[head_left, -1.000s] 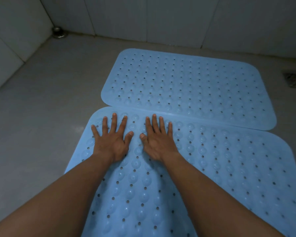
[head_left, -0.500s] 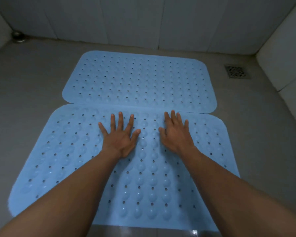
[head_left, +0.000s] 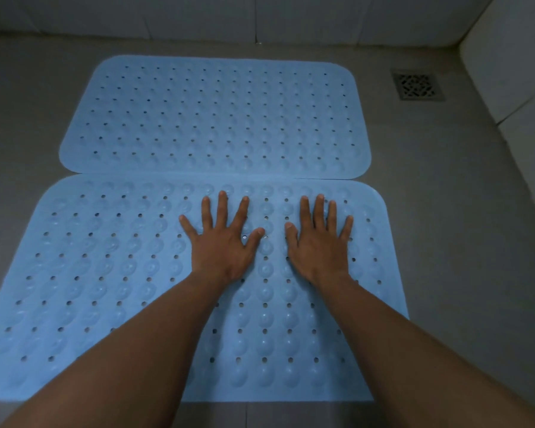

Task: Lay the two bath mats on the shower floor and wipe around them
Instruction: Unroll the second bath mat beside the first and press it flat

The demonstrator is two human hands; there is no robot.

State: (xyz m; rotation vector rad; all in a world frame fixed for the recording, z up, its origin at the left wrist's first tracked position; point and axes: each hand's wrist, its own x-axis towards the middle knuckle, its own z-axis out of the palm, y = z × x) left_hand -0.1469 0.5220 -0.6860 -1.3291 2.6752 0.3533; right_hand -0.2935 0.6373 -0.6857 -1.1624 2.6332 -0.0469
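- head view, looking down on the shower floor (head_left: 445, 211) with both bath mats down and flat, no curled corner in sight.
- far mat (head_left: 213, 118) up near the back wall (head_left: 198, 13), long axis left-right.
- near mat (head_left: 105, 273) just this side of it, same axis, long edges touching along the seam. maybe a slight overlap at the right end, can't tell which on top.
- left hand (head_left: 224, 242): palm down on near mat, fingers straight and spread, gripping nothing.
- right hand (head_left: 318, 245): palm down on near mat, fingers straight and closer together, gripping nothing.
- both on the far half of near mat, right of its centre, fingertips just short of the seam, well apart from the mat's left end.
- looks like pressing the mat down to seat it. laying judged about done, wipe not started, no cloth in view.
- key relation for the next move: bare floor on all sides of the mats, widest strip at right, running up to the drain (head_left: 417, 84) in the far right corner. right hand nearer that strip, left hand nearer the left one.
- probably left-right strokes along the long edges. risk of snagging a mat edge and lifting it.
- no brand, label or readable writing anywhere, only holes and bumps on the mats.
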